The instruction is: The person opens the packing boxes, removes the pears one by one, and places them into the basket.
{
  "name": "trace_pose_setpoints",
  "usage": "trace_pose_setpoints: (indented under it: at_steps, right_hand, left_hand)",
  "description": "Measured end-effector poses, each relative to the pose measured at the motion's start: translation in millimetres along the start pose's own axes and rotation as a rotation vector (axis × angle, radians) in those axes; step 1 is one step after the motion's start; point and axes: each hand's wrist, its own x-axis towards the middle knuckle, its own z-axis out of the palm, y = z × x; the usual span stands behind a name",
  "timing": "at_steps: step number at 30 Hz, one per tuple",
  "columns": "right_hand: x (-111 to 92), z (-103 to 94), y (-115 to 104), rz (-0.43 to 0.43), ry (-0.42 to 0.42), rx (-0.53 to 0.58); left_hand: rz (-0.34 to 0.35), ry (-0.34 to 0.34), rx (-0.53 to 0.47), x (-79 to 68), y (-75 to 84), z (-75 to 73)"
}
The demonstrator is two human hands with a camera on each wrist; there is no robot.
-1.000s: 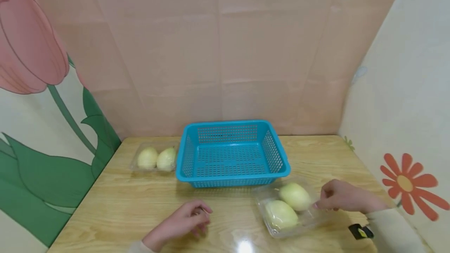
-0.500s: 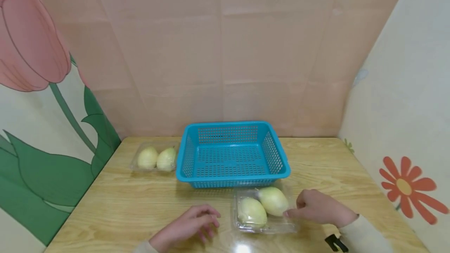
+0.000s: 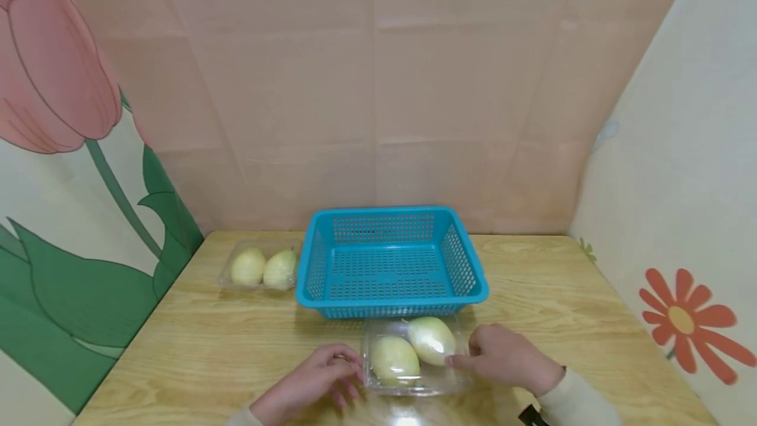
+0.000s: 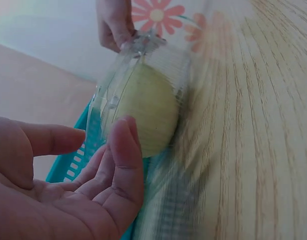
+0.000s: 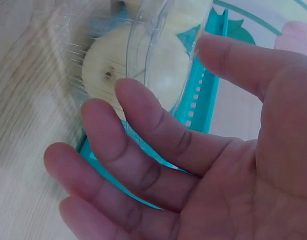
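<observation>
In the head view, a clear plastic box [image 3: 434,383] holding two pale yellow-green pears [image 3: 395,361] is just in front of the blue basket [image 3: 393,304]. My right hand [image 3: 503,357] pinches the box's right edge between thumb and fingers. The right wrist view shows the thumb [image 5: 233,57] at the lid's rim, the other fingers loosely bent beside the box. My left hand [image 3: 319,377] is at the opposite side, fingertips right at the box's left edge. From the left wrist, its thumb and fingers [image 4: 126,150] are apart, with the box between them and my right hand.
A second clear box [image 3: 227,278] with two more pears stands at the back left, against the basket's left side. A small black object [image 3: 532,416] shows by the right sleeve. Patterned walls and a pink cloth [image 3: 372,84] bound the wooden table [image 3: 177,347].
My right hand has carried the box of pears leftward in front of the basket, and the box has straightened from its turned angle. My left hand has uncurled slightly and now meets its left edge.
</observation>
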Motion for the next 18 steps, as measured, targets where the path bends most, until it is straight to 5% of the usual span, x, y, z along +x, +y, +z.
trace_pose_setpoints:
  at_steps: [18]
  right_hand:
    - [8,8.0,-16,0.141,0.066,-0.038]
  left_hand:
    - [-0.035,0.06,-0.116,3.0,-2.8,-7.8]
